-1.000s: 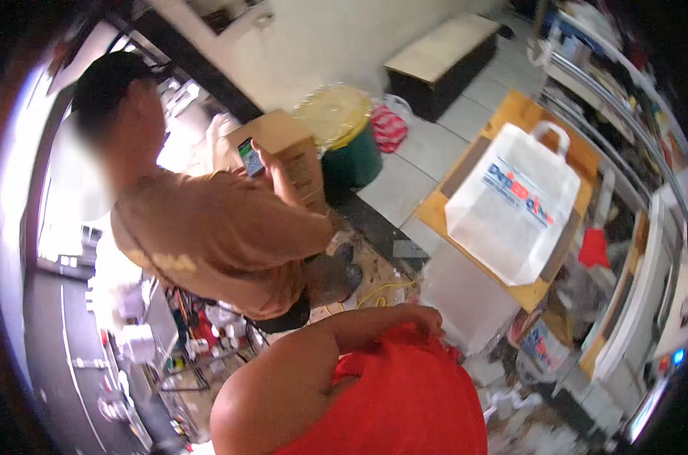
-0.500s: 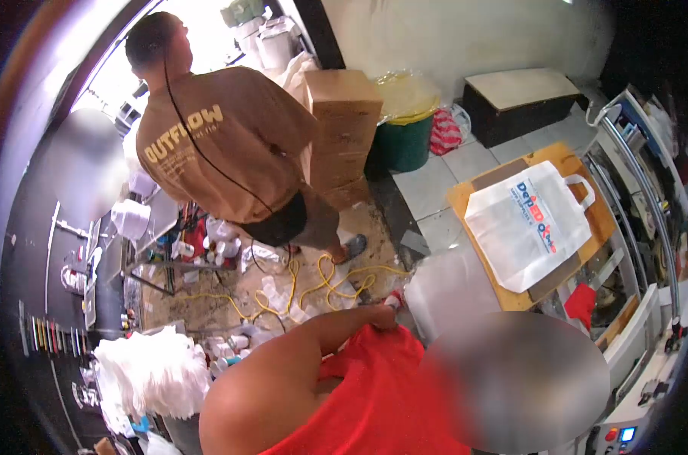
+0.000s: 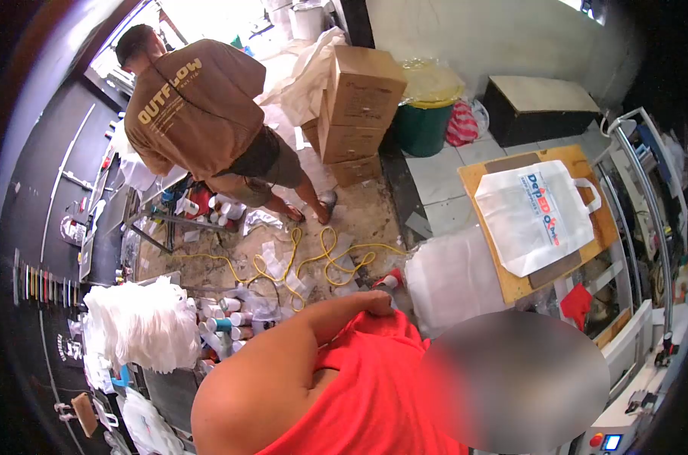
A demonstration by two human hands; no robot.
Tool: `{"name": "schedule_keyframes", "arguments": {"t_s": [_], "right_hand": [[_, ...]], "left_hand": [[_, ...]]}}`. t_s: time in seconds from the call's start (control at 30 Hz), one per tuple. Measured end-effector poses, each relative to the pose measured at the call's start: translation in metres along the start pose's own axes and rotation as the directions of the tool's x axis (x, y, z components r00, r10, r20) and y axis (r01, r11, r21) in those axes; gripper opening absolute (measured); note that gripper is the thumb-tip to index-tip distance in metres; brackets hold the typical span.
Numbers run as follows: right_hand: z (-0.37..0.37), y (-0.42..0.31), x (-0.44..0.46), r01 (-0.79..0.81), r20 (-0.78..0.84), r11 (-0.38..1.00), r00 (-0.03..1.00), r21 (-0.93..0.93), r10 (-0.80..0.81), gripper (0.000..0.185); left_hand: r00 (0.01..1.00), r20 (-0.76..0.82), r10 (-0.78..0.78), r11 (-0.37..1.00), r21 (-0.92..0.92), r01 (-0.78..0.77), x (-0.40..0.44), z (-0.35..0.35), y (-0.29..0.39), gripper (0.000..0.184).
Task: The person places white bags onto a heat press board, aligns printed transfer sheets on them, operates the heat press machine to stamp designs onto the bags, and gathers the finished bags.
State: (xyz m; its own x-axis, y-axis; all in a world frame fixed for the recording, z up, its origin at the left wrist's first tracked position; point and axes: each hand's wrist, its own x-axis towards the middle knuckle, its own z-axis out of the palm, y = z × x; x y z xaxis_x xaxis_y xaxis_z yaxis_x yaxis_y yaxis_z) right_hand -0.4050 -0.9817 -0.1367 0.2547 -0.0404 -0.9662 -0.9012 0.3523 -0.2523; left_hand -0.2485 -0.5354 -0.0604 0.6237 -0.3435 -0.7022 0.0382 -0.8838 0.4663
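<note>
My left hand is closed at the front of the red shirt, with fingers curled on its bunched cloth. The bare left arm bends across the lower middle of the view. My right hand is not visible; a grey blur covers the lower right. Beyond my left hand, a foot in a red slipper stands near a white wrapped stack. To the right, a white tote bag with blue and red print lies flat on a wooden board.
A co-worker in a brown shirt stands at upper left, back turned. A yellow cord loops over the littered floor. Cardboard boxes, a green bin and a black box line the back. White bags pile at left; a machine frame stands right.
The co-worker has moved toward the upper left and away from me, head now lowered. The view has shifted slightly. My left hand stays at the red shirt.
</note>
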Motion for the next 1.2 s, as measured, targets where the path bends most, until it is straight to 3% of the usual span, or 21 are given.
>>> {"name": "schedule_keyframes", "arguments": {"t_s": [0.4, 0.5, 0.57, 0.67, 0.73, 0.77, 0.8, 0.83, 0.9, 0.97, 1.0, 1.07, 1.1, 1.2], "right_hand": [[-0.037, 0.031, -0.007, -0.015, -0.017, 1.0, 1.0, 0.007, 0.015, 0.053], [-0.055, 0.066, -0.019, -0.012, -0.019, 0.997, 1.0, 0.081, 0.014, 0.053], [-0.066, 0.099, -0.026, 0.001, -0.021, 0.989, 1.0, 0.149, 0.002, 0.053], [-0.071, 0.142, -0.029, 0.035, 0.001, 0.981, 0.999, 0.193, -0.036, 0.053], [-0.073, 0.151, -0.018, 0.112, -0.013, 0.986, 0.994, 0.126, -0.111, 0.053], [-0.052, 0.115, -0.047, 0.095, -0.173, 0.995, 0.981, 0.008, -0.092, 0.049], [-0.051, 0.104, -0.034, 0.307, -0.224, 0.907, 0.899, -0.287, -0.376, 0.043], [-0.049, 0.093, -0.023, 0.439, -0.188, 0.696, 0.754, -0.568, -0.629, 0.038], [0.005, 0.011, -0.093, 0.652, -0.098, 0.408, 0.457, -0.639, -0.884, 0.032], [0.06, -0.059, -0.14, 0.676, -0.208, 0.404, 0.355, -0.616, -0.912, 0.024], [0.081, -0.09, -0.147, 0.733, -0.202, 0.348, 0.284, -0.584, -0.937, 0.022], [0.119, -0.148, -0.157, 0.788, -0.204, 0.256, 0.168, -0.56, -0.964, 0.017], [0.137, -0.176, -0.16, 0.791, -0.209, 0.224, 0.125, -0.569, -0.97, 0.014], [0.178, -0.26, -0.153, 0.722, -0.161, 0.011, -0.138, -0.691, -0.977, 0.011]], "left_hand": [[0.999, -0.037, -0.018, 1.0, 0.005, 0.018, -0.002, 0.015, -0.002, 0.056], [0.994, 0.067, -0.085, 0.995, 0.057, 0.082, 0.004, 0.009, 0.005, 0.056], [0.999, 0.047, 0.018, 0.998, 0.052, -0.02, 0.001, 0.001, 0.006, 0.058], [0.998, -0.047, 0.034, 0.999, 0.011, -0.033, 0.016, 0.001, -0.012, 0.051], [0.999, -0.032, 0.044, 0.999, -0.003, -0.044, 0.027, -0.012, -0.034, 0.047], [0.996, -0.087, 0.023, 0.999, -0.043, -0.027, 0.043, -0.016, -0.055, 0.043], [0.99, -0.143, -0.002, 0.996, -0.086, -0.011, 0.053, -0.026, -0.068, 0.039], [0.972, -0.235, -0.012, 0.998, -0.06, -0.002, 0.046, -0.054, -0.06, 0.039], [0.888, -0.46, 0.023, 0.995, -0.079, -0.067, 0.05, -0.107, -0.059, 0.036], [0.732, -0.678, 0.066, 0.995, -0.007, -0.095, 0.072, -0.161, -0.058, 0.032], [0.723, -0.691, -0.018, 1.0, 0.0, 0.024, 0.066, -0.199, -0.023, 0.026], [0.515, -0.832, 0.205, 0.946, 0.033, -0.323, 0.084, -0.247, 0.001, 0.015], [0.49, -0.834, 0.255, 0.926, 0.064, -0.373, 0.092, -0.272, 0.02, 0.012], [0.443, -0.804, 0.397, 0.861, 0.159, -0.483, 0.124, -0.327, 0.08, 0.012]]}}
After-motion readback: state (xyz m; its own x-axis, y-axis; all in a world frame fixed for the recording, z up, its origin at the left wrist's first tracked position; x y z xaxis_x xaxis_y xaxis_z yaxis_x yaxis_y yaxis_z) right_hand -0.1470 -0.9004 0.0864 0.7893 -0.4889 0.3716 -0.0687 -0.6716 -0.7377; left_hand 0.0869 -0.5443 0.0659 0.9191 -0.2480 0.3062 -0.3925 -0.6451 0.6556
